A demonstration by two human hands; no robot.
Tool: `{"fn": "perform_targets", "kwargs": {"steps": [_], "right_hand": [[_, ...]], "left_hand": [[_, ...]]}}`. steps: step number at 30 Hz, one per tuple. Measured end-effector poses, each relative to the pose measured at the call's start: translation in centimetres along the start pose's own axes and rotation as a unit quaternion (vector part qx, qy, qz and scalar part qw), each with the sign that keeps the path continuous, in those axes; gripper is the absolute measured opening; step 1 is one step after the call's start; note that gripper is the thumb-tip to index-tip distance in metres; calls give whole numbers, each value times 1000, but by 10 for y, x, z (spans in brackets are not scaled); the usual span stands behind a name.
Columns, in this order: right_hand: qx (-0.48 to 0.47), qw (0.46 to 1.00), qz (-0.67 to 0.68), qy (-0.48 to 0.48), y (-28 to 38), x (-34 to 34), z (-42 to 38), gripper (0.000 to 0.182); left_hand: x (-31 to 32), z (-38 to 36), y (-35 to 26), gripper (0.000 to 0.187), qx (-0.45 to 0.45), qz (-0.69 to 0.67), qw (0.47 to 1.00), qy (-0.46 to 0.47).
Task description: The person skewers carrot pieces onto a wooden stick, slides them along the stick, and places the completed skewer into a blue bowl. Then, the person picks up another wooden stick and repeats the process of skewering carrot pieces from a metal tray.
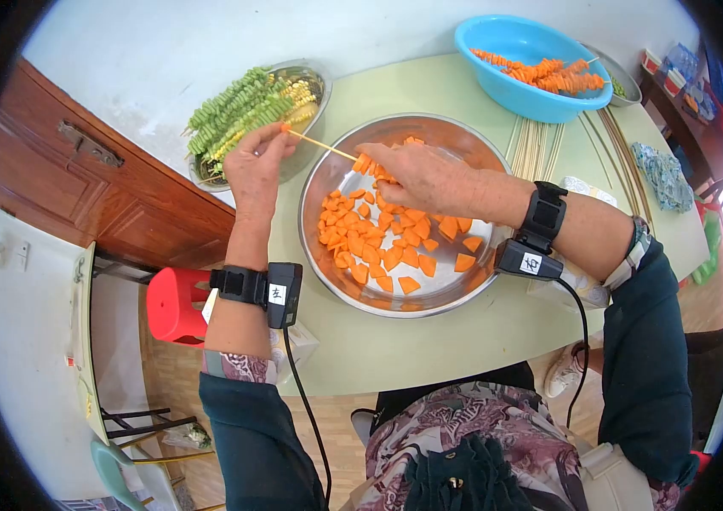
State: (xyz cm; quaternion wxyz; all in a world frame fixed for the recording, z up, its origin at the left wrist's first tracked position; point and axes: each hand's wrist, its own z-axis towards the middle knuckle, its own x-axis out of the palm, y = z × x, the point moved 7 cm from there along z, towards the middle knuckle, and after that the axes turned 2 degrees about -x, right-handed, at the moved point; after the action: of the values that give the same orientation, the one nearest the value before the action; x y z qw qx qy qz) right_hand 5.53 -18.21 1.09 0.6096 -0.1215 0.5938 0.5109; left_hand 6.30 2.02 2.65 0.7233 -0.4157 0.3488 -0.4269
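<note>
Over the left rim of a wide steel bowl (320, 268), a thin wooden skewer (320, 146) runs between my two hands. My left hand (257, 166) pinches the skewer's left end, where a small orange piece shows at the fingertips. My right hand (429, 177) is closed around several carrot pieces (365, 164) threaded on the skewer's other end, above the bowl. Many loose cut carrot pieces (370, 243) lie in the bowl below. The fingertips of my right hand are partly hidden behind the carrot.
A metal bowl of green and yellow skewers (246, 115) stands at the back left. At the back right, a blue basin (497, 85) holds carrot skewers (548, 75). Bare wooden skewers (534, 146) lie beside the steel bowl, with a crumpled bluish cloth (663, 177) farther right.
</note>
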Motion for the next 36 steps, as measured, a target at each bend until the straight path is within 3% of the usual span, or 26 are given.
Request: {"fn": "perform_targets", "kwargs": {"steps": [8, 11, 13, 18, 20, 22, 25, 27, 29, 31, 33, 36], "right_hand": [[-41, 996, 81, -21, -4, -2, -1, 42], [-15, 991, 135, 12, -2, -5, 0, 40], [50, 973, 218, 58, -4, -2, -2, 39], [-14, 989, 147, -4, -2, -7, -3, 40], [-23, 994, 105, -14, -6, -2, 0, 40], [-69, 992, 61, -91, -10, -4, 9, 42], [2, 994, 93, -48, -21, -4, 11, 35], [-26, 994, 90, -50, -18, -3, 12, 37], [-50, 994, 87, -53, -15, -5, 10, 41], [-10, 996, 80, -28, -9, -10, 8, 36], [-26, 996, 70, -50, -14, -10, 10, 36], [-27, 995, 53, -82, -26, -11, 10, 38]], "left_hand": [[2, -1, -5, 16, -9, -6, 1000, 8], [11, -6, -8, 17, 4, -3, 1000, 25], [11, -8, -10, 17, -3, -2, 1000, 23], [13, -8, -8, 16, -9, -7, 1000, 25], [27, -13, -10, 15, -3, 44, 994, 105], [56, -31, -17, 14, 17, 76, 989, 125], [67, -36, -20, 15, 5, 118, 979, 166], [67, -33, -10, 17, -24, 7, 981, 191], [65, -33, -8, 18, -26, 1, 979, 200], [62, -33, -8, 18, -31, -4, 978, 205], [58, -32, -17, 18, 16, 38, 978, 202], [49, -25, -2, 17, -57, 70, 978, 187]]}}
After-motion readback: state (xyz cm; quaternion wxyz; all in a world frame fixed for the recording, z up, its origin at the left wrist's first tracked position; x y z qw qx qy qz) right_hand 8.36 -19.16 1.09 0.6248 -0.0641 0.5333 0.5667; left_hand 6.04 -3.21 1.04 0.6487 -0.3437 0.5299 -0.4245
